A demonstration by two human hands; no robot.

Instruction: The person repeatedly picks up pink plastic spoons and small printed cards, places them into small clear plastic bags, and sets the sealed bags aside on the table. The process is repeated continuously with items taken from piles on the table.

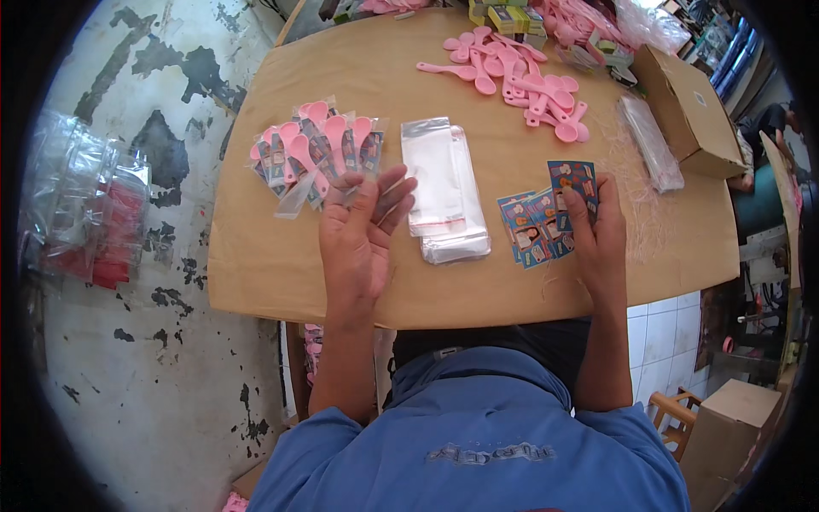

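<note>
My left hand (363,226) is raised with its palm up and its fingers spread apart, just in front of a pile of pink spoons packed in clear bags with printed cards (299,149). Between the thumb and fingers of my right hand (597,226) is a blue printed card (563,181). Partly under that hand lies a small fanned pile of similar cards (525,235). Two overlapping stacks of clear plastic bags (444,192) rest on the table between my hands. Farther back, loose pink spoons (520,77) are heaped together.
Brown paper covers the table (341,77). At right stand a cardboard box (687,111) and a bundle of clear bags (650,141), with thin plastic strands nearby. More pink pieces and small boxes (516,21) crowd the far edge. Another person's hand (744,181) shows beyond the box.
</note>
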